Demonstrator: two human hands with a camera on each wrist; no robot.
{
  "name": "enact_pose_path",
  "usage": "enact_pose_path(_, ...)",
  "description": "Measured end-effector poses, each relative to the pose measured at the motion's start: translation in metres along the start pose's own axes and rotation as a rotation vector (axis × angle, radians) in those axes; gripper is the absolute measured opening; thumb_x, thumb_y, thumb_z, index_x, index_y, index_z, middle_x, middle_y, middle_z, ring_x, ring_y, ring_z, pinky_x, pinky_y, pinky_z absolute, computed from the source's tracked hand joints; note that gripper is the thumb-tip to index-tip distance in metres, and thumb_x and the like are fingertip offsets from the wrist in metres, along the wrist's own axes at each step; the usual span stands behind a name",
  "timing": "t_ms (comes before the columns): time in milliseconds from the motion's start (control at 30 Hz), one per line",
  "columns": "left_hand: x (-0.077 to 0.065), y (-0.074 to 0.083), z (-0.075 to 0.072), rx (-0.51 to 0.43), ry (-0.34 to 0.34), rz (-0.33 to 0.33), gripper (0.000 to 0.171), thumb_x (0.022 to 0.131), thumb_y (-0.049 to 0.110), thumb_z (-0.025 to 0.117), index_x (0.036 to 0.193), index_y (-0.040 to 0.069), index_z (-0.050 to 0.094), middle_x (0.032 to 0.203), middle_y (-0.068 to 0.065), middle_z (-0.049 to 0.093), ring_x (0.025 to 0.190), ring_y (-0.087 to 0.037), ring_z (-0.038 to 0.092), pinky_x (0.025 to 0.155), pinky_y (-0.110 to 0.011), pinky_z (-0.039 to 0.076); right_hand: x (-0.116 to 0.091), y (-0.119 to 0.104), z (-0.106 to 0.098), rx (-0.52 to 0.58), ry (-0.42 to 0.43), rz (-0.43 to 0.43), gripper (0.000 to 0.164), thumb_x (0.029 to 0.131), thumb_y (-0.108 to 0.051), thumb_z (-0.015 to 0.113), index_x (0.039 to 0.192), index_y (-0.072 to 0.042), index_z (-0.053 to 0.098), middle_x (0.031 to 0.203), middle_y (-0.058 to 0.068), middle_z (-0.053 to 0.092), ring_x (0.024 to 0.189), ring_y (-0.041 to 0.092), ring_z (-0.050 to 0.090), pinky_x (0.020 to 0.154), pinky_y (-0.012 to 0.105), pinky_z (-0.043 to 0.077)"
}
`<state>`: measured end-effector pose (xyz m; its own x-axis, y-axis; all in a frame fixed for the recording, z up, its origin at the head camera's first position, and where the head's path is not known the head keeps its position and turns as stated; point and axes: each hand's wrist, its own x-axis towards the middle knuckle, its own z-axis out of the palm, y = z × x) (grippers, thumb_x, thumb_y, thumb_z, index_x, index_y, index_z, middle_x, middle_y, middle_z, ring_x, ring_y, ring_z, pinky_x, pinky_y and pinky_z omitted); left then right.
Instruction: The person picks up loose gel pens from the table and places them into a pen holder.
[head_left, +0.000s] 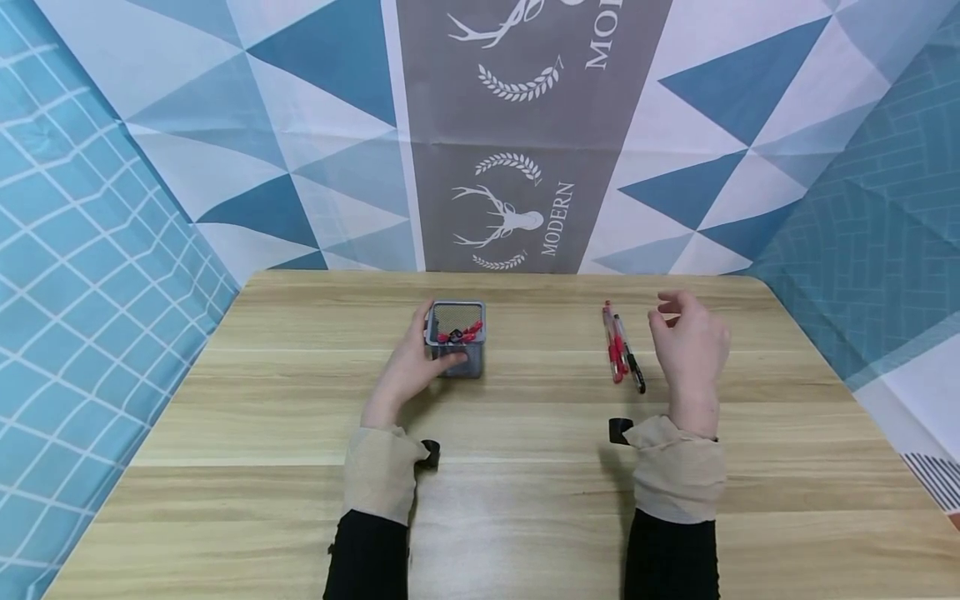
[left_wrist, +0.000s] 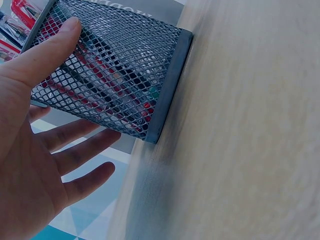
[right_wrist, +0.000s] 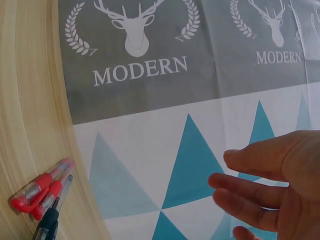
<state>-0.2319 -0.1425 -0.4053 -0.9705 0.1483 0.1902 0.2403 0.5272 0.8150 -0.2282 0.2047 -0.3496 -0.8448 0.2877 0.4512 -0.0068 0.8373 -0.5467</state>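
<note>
On the left of the table, my left hand (head_left: 407,369) grips a dark wire-mesh pen holder (head_left: 469,363) by its side. The left wrist view shows the thumb (left_wrist: 47,52) laid across the mesh and the other fingers on the far side, some of them off it. Several pens with red and black caps stand inside the holder. To the right, my right hand (head_left: 690,337) hovers with loosely bent fingers and nothing in them. Just left of it, two red pens (head_left: 611,354) and a black pen (head_left: 634,371) lie close together on the table.
The wooden table (head_left: 525,467) ends at a back edge against a patterned cloth wall (head_left: 495,125). Blue patterned cloth (head_left: 75,275) also borders the left side. A small black wrist camera (head_left: 619,430) sits at the right cuff.
</note>
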Motion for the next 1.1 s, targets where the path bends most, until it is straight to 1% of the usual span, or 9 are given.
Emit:
enact_pose_path(67,0.000,0.000,0.000,-0.003,0.000,-0.003,0.095,0.064,0.035,0.072,0.135,0.030,0.008,0.123,-0.010,0.042,0.111,-0.025,0.040,0.094,-0.045,0.030,-0.007,-0.016,-0.014,-0.009,-0.045,0.005,0.030,0.083,-0.021,0.052,0.109,-0.006,0.056,0.095,0.015,0.061,0.079,0.030,0.056,0.077,0.046,0.031)
enact_pose_path(133,0.000,0.000,0.001,-0.004,0.004,-0.005,0.095,0.064,0.035,0.072,0.135,0.030,0.008,0.122,-0.009,0.042,0.111,-0.024,0.040,0.094,-0.045,0.030,-0.011,-0.022,-0.020,-0.053,-0.091,0.013,0.032,0.083,-0.019,0.052,0.110,-0.004,0.054,0.096,0.017,0.060,0.079,0.030,0.056,0.070,0.042,0.036)
enact_pose_path(233,-0.001,0.001,0.001,-0.004,0.011,-0.008,0.095,0.064,0.034,0.072,0.134,0.030,0.009,0.122,-0.006,0.043,0.111,-0.023,0.041,0.094,-0.044,0.030,-0.013,-0.024,-0.026,-0.110,-0.193,0.044,0.037,0.083,-0.020,0.052,0.115,-0.002,0.050,0.100,0.019,0.058,0.080,0.031,0.055,0.056,0.036,0.040)
enact_pose_path(300,-0.001,0.001,0.000,-0.004,0.013,-0.008,0.095,0.064,0.034,0.072,0.134,0.030,0.009,0.122,-0.006,0.043,0.111,-0.024,0.040,0.094,-0.044,0.030,-0.012,-0.022,-0.026,-0.129,-0.259,0.069,0.041,0.083,-0.021,0.052,0.118,-0.001,0.047,0.103,0.019,0.057,0.083,0.033,0.054,0.053,0.035,0.041)
enact_pose_path(433,-0.002,0.002,0.000,-0.007,0.012,-0.009,0.095,0.063,0.035,0.073,0.135,0.029,0.009,0.122,-0.007,0.043,0.111,-0.024,0.041,0.093,-0.045,0.030,-0.011,-0.016,-0.025,-0.115,-0.344,0.114,0.045,0.082,-0.021,0.052,0.120,0.001,0.043,0.106,0.022,0.054,0.088,0.036,0.052,0.057,0.039,0.042)
enact_pose_path(567,-0.002,0.001,0.000,-0.009,0.007,-0.006,0.096,0.064,0.035,0.072,0.135,0.029,0.008,0.123,-0.009,0.042,0.112,-0.025,0.039,0.094,-0.045,0.029,-0.011,-0.015,-0.024,-0.116,-0.415,0.136,0.048,0.082,-0.022,0.052,0.121,0.004,0.041,0.108,0.024,0.052,0.092,0.037,0.050,0.062,0.042,0.042)
enact_pose_path(800,-0.001,0.000,0.000,-0.008,0.009,-0.006,0.096,0.063,0.036,0.072,0.135,0.028,0.008,0.126,-0.011,0.040,0.114,-0.025,0.038,0.095,-0.045,0.028,-0.009,-0.009,-0.018,-0.122,-0.490,0.159,0.047,0.081,-0.020,0.052,0.118,0.008,0.041,0.104,0.027,0.051,0.087,0.036,0.051,0.062,0.041,0.043)
enact_pose_path(1000,-0.001,0.000,0.001,-0.006,0.010,0.000,0.097,0.063,0.037,0.072,0.135,0.027,0.009,0.125,-0.011,0.040,0.114,-0.025,0.038,0.095,-0.045,0.028,-0.007,-0.005,-0.011,-0.140,-0.645,0.197,0.052,0.083,-0.028,0.048,0.115,0.012,0.041,0.113,0.030,0.045,0.095,0.039,0.047,0.075,0.045,0.041)
enact_pose_path(1100,-0.001,0.000,0.001,0.001,0.010,-0.002,0.097,0.063,0.039,0.072,0.135,0.028,0.008,0.126,-0.011,0.040,0.114,-0.026,0.038,0.095,-0.045,0.028,-0.007,-0.001,-0.008,-0.161,-0.695,0.195,0.050,0.082,-0.030,0.050,0.108,0.013,0.047,0.109,0.029,0.048,0.093,0.038,0.048,0.074,0.043,0.041)
